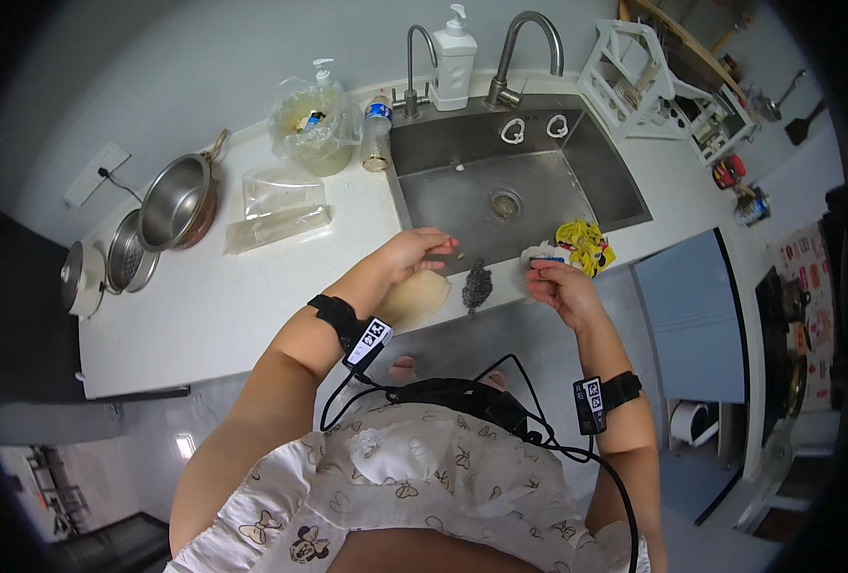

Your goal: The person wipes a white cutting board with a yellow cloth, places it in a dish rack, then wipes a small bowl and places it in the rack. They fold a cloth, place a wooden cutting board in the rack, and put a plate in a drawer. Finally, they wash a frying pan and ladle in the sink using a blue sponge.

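My left hand hovers at the sink's front left corner, fingers slightly apart, with nothing seen in it. Under that wrist a pale beige, rounded flat thing lies on the counter edge, partly hidden by my forearm. Between my hands, a dark grey, mesh-like clump, perhaps a scouring pad, rests on the front rim. My right hand is at the rim with its fingers bent. Just beyond its fingertips are a small blue item and a crumpled whitish cloth; whether I grip either is unclear. Beside them lies a crumpled yellow patterned cloth.
Ahead is the steel sink with a tall faucet and white pump bottle. On the left are a plastic bottle, lined bin, clear plastic bags and metal pots. A white rack stands right.
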Tool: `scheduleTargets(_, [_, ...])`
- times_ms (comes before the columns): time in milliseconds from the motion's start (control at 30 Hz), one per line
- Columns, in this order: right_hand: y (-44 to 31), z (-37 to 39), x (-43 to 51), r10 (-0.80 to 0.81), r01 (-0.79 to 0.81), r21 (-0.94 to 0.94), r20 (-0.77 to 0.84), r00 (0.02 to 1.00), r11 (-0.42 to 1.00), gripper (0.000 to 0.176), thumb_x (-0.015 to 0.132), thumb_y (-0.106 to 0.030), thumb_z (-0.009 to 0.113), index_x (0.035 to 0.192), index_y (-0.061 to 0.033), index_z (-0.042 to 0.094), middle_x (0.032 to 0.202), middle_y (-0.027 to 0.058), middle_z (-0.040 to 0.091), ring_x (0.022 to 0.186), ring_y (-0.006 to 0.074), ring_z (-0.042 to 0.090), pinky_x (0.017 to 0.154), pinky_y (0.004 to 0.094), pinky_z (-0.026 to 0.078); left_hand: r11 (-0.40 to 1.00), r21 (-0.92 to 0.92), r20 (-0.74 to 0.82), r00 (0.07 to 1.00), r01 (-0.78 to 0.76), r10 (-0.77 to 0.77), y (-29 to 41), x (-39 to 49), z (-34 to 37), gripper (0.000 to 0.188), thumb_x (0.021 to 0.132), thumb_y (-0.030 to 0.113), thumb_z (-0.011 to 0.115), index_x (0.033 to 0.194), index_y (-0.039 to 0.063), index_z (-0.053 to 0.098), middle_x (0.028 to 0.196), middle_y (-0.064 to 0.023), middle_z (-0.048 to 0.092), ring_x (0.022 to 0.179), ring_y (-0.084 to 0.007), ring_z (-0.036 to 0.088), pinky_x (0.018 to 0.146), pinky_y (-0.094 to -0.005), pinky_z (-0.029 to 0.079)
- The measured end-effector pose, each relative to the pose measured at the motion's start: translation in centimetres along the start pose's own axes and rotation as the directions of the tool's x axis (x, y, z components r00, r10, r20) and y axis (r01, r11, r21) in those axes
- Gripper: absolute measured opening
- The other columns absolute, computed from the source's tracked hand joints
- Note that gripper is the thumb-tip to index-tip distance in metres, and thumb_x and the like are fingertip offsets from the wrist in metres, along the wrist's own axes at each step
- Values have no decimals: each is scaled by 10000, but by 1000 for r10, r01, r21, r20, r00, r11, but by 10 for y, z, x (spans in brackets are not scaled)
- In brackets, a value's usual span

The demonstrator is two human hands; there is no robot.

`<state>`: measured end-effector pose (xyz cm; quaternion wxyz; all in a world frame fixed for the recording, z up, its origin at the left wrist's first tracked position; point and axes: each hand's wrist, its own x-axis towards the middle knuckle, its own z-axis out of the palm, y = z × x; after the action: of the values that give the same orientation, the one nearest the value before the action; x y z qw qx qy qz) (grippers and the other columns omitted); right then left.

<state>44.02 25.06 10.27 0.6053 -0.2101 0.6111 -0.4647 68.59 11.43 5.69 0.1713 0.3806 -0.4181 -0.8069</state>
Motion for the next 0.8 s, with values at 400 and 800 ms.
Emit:
scheduleTargets(400, [-45,-66,44,47,-28,-104,185,982,994,250,805,-83,469,1037,-14,529,878,82,603,747,155,600,648,255,500,811,-238,-699,674,-535,240,46,15,-81,713,811,399,545,1262,-21,187,1245,-167,286,1008,-292,463,793,-365,455])
scheduleTargets(800, [-53,-21,86,99,-85,-81,180,979,993,235,820,-96,460,1026,-19,542,893,86,608,761,160,601,681,269,497,634,-313,-746,596,-707,297,80,43,-161,583,820,460,503,1252,118,313,1059,-164,419,917,-246,481,766,-314,486])
